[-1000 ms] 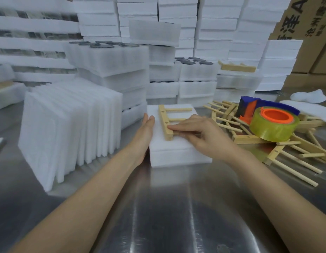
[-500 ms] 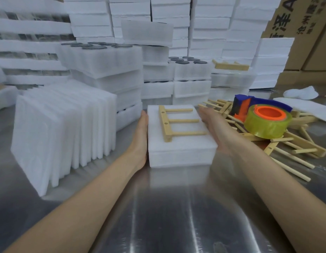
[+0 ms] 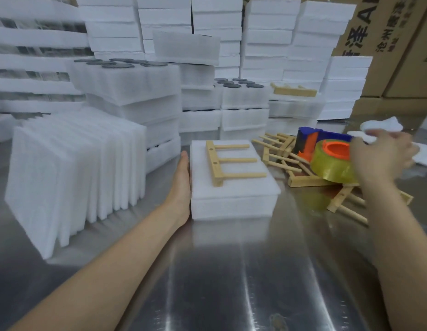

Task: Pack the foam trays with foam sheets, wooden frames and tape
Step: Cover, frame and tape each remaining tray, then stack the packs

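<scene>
Fetching the tape dispenser (image 3: pixel 327 155)
Flat left hand (image 3: pixel 182 180) braces the foam tray (image 3: pixel 231 197); right hand (image 3: pixel 379 158), fingers loosely spread, should grasp it squarely before lifting.

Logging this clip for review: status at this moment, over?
Left hand flat against foam tray, left side. Right hand blurred at tape dispenser, grip unclear. Wooden frame lies on tray top. Loose frames heaped beside tray, not in the way.
</scene>
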The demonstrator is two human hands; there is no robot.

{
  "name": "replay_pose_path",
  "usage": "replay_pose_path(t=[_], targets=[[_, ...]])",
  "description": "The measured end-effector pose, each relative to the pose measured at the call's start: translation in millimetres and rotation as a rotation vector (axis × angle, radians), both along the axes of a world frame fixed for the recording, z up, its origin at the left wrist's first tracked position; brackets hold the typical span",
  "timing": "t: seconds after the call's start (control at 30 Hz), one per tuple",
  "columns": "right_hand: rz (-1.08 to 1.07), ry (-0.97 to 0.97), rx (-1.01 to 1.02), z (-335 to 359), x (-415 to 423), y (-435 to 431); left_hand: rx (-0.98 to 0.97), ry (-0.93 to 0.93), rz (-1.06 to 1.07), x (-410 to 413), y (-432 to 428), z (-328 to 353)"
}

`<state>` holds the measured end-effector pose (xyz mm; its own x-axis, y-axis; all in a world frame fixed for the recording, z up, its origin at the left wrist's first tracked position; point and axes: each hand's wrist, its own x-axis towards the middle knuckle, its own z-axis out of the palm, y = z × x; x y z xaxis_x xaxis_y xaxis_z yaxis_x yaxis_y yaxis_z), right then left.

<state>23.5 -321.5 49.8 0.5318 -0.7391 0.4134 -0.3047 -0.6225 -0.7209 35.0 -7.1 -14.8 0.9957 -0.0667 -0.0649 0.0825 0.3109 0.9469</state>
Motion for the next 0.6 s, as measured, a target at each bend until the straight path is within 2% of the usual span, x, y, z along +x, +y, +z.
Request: replay_pose_path(t=[0.07,0.13,0.23,0.37,0.47,0.53,0.6], targets=[[-0.015,0.187,0.163,-10.1,2.6,-25.0,-0.055,0.021,-0.011,-1.9,-0.4,1.9],[0.054,0.255,0.335,-16.0,7.6,-34.5,-0.069,0.055,-0.003,-2.6,-0.4,2.3],[0.087,0.296,0.314,-20.1,15.1,-33.9,0.005,0.032,0.046,-1.4,1.9,1.5],[0.063,0.326,0.342,-21.9,20.1,-32.4,0.09,0.023,0.008,-1.9,3.6,4.7],[0.011,0.166,0.389,-25.4,15.4,-29.1,0.174,0.021,0.017,-4.3,3.6,12.3],[-0.011,-0.055,0.368,-19.9,11.4,-22.0,0.211,0.003,0.081,-3.9,3.3,17.9],[0.014,-0.324,0.325,-4.5,8.0,-9.4,0.409,-0.152,0.212,-7.5,7.0,26.2]])
